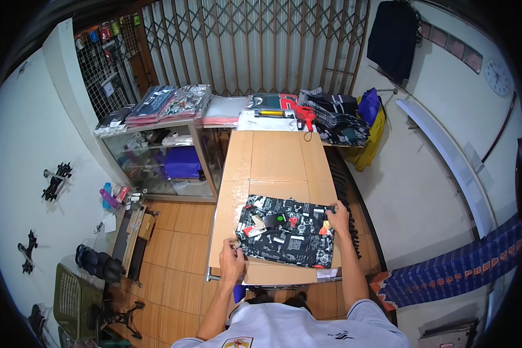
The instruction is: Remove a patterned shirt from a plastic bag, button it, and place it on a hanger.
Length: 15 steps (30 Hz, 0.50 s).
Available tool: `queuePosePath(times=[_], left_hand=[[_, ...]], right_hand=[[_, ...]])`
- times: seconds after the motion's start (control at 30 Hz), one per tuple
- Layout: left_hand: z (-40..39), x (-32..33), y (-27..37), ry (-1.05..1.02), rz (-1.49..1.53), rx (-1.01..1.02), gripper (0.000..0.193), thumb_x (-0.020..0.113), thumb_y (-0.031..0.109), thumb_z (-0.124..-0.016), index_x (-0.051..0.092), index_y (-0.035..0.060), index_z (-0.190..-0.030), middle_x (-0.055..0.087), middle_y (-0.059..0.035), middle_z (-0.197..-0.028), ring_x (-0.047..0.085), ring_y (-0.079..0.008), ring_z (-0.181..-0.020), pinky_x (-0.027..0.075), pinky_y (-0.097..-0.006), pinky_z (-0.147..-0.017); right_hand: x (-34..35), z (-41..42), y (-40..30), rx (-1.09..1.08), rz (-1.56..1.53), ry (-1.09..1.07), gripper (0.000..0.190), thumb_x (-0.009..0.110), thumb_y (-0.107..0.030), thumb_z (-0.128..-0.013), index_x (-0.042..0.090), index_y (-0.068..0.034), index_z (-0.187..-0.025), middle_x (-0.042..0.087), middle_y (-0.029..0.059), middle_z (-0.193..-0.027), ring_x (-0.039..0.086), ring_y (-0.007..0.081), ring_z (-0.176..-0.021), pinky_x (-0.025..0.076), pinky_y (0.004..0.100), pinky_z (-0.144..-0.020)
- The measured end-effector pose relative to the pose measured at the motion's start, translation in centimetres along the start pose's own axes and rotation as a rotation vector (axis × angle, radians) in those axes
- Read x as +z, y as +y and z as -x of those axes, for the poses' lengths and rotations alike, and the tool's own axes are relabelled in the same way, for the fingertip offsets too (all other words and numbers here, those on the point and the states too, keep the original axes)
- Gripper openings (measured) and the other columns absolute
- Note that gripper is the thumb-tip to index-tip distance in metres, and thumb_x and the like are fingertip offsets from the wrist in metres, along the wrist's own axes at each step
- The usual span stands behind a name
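Observation:
A folded black garment with a white, red and orange print lies flat near the close end of a cardboard-topped table. On its upper middle rests a dark hang tag with a green spot. The fingers of my left hand pinch the garment at its lower left edge. At the upper right corner, my right hand grips the cloth between thumb and fingers. The undersides of the folds are hidden.
Beyond the cardboard lie a red tape dispenser, white papers and piled clothes. Bagged garments sit on a glass cabinet at left. A wheeled chair and a green basket stand lower left.

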<state>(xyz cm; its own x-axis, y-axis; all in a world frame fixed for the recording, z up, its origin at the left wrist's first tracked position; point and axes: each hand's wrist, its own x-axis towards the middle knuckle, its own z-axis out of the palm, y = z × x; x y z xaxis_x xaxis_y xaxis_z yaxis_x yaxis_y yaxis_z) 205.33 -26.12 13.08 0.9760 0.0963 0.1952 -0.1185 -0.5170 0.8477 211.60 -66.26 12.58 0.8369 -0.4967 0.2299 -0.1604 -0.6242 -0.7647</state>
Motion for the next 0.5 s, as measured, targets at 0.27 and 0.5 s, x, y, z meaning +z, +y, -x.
queuePosePath(times=[0.27, 0.5], left_hand=[[-11.3, 2.5, 0.3, -0.006, 0.029, 0.204, 0.026, 0.059, -0.006, -0.084, 0.057, 0.0007, -0.108, 0.061, -0.0231, -0.095, 0.060, -0.0435, -0.088, 0.049, -0.0488, -0.078], [-19.5, 7.5, 0.5, -0.177, 0.225, 0.190, 0.031, 0.066, -0.002, -0.085, 0.059, -0.0013, -0.115, 0.060, -0.0240, -0.114, 0.061, -0.0417, -0.105, 0.051, -0.0439, -0.093]], right_hand=[[-4.5, 10.8, 4.0, 0.176, -0.280, -0.071, 0.021, 0.070, -0.007, -0.085, 0.061, 0.005, -0.100, 0.067, 0.0108, -0.073, 0.060, 0.0141, -0.046, 0.046, 0.0273, -0.041], [-7.0, 20.7, -3.0, 0.479, -0.440, -0.485, 0.026, 0.066, -0.020, -0.098, 0.066, -0.001, -0.115, 0.073, 0.0103, -0.078, 0.065, 0.0115, -0.058, 0.048, 0.0236, -0.049]])
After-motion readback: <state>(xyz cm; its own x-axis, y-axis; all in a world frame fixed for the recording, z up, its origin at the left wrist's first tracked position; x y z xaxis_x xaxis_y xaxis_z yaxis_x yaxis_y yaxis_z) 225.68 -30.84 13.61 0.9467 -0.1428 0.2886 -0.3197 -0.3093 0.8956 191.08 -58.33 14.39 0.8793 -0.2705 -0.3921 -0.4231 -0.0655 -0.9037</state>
